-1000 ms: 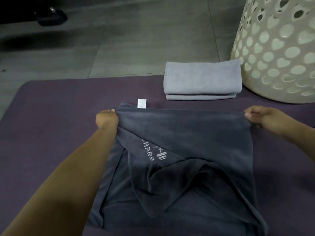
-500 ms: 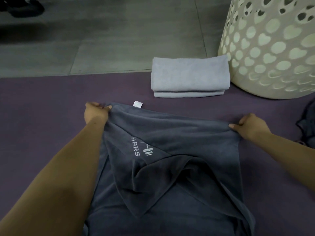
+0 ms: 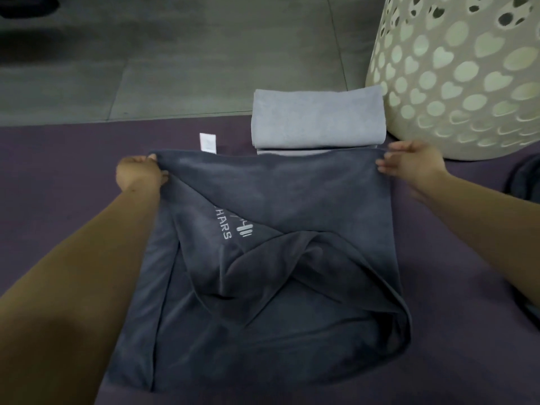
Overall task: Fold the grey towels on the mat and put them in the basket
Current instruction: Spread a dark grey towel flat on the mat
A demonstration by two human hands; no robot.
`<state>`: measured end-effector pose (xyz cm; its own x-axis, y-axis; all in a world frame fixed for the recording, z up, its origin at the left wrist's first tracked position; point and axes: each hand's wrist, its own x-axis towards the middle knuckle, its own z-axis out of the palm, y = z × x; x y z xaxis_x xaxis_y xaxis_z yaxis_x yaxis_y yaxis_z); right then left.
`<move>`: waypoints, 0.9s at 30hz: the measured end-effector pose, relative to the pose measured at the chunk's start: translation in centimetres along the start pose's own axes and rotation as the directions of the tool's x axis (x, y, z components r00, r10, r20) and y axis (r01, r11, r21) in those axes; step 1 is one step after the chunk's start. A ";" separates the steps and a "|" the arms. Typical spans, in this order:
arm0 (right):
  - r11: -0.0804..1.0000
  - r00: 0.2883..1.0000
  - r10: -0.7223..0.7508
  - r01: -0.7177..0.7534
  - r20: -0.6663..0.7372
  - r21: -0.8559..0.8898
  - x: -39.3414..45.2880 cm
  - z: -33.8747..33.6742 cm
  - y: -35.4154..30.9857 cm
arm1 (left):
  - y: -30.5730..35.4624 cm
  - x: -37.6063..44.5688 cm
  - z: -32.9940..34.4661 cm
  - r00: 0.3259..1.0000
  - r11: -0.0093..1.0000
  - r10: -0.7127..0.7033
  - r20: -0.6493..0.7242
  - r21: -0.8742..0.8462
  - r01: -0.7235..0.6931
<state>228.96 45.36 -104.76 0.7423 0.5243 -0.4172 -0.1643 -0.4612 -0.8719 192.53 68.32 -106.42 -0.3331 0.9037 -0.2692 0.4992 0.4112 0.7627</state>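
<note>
dark towel (image 3: 292,200) lies on the mat (image 3: 58,171), its far edge lifted. left hand (image 3: 140,173) pinches the far-left corner, fingers curled round the hem. right hand (image 3: 412,165) pinches the far-right corner, fingertips pressed on the edge. i read the two-corner hold as a way to keep that edge taut and straight so the fold lands square.

the near half is not flat: a loose flap crosses the middle in a twisted ridge, printed logo (image 3: 230,229) showing on the left fold. my guess is the cloth needs a shake or a pull outward before it is laid down, else the crease gets trapped inside.

white tag (image 3: 208,142) sticks up just beyond the held edge, which marks this as a hemmed side.

light towel (image 3: 318,121) sits folded at the mat's far edge, just beside the basket (image 3: 467,83), not yet in it. i take that as staging: fold first, load after. its near edge is partly hidden behind the raised dark hem.

another dark cloth (image 3: 523,176) shows at the right edge of the mat; too little visible to say what it is.

grey floor (image 3: 175,54) beyond the mat.

task looks partway done: one folded, one in hand, none seen in the basket.
</note>
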 end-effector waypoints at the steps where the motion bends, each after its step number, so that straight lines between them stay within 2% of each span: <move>1: 0.999 0.999 0.022 -0.020 0.039 -0.034 0.0 0.2 0.5 | -0.1 -0.2 0.0 0.999 0.999 0.012 0.031 0.035 -0.013; 2: 0.986 0.998 -0.001 0.011 0.060 -0.168 -0.1 0.1 1.1 | -0.1 -0.7 0.1 0.998 0.994 0.031 0.046 0.104 -0.035; 3: 0.924 0.995 -0.050 0.079 0.086 -0.375 -0.8 -0.1 1.6 | -0.4 -1.2 0.0 0.997 0.982 0.050 0.061 0.178 -0.060; 5: 0.709 0.970 -0.174 0.245 0.172 -0.662 -3.1 -0.5 2.6 | -0.9 -3.0 -0.5 0.989 0.957 0.106 0.100 0.260 -0.129; 6: 0.625 0.944 -0.233 0.331 0.236 -0.707 -4.3 -0.8 3.6 | -1.3 -4.3 -1.0 0.987 0.950 0.114 0.117 0.278 -0.143; 8: 0.575 0.908 -0.247 0.419 0.339 -0.703 -7.4 -1.3 5.2 | -2.4 -7.1 -2.6 0.971 0.925 0.116 0.210 0.332 -0.183; 11: 0.608 0.871 0.005 0.387 0.491 -0.693 -11.7 -1.3 6.6 | -4.9 -12.0 -6.7 0.921 0.875 0.030 0.389 0.435 -0.212; 13: 0.580 0.849 0.110 0.367 0.517 -0.727 -13.2 -1.0 7.1 | -6.6 -14.7 -9.6 0.889 0.902 -0.106 0.445 0.420 -0.102; 15: 0.577 0.864 0.136 0.329 0.485 -0.747 -13.8 -0.6 7.0 | -8.2 -16.3 -11.6 0.868 0.934 -0.242 0.434 0.348 0.086; 18: 0.576 0.873 0.209 0.255 0.441 -0.777 -14.4 0.0 6.8 | -10.5 -18.2 -11.5 0.847 0.929 -0.359 0.392 0.233 0.286; 20: 0.537 0.879 0.202 0.269 0.432 -0.800 -14.9 0.2 7.0 | -11.5 -19.1 -10.0 0.840 0.918 -0.390 0.377 0.092 0.385; 21: 0.516 0.885 0.183 0.284 0.428 -0.808 -15.1 0.2 7.3 | -11.7 -19.4 -9.1 0.848 0.914 -0.387 0.361 0.032 0.404; 23: 0.503 0.899 0.138 0.298 0.416 -0.811 -15.3 0.0 8.0 | -12.2 -19.5 -7.5 0.887 0.942 -0.329 0.324 0.044 0.333; 25: 0.533 0.913 0.095 0.289 0.396 -0.795 -15.4 -0.4 8.8 | -12.0 -20.1 -6.6 0.918 0.961 -0.275 0.285 0.090 0.260; 27: 0.566 0.918 0.056 0.295 0.393 -0.769 -15.4 -0.6 9.3 | -11.7 -20.5 -5.9 0.923 0.955 -0.298 0.245 0.076 0.288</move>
<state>216.37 32.59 -106.28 0.4169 0.7369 -0.5321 0.6258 -0.6573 -0.4199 188.82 44.28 -106.35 -0.2601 0.7406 -0.6196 0.4415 0.6619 0.6057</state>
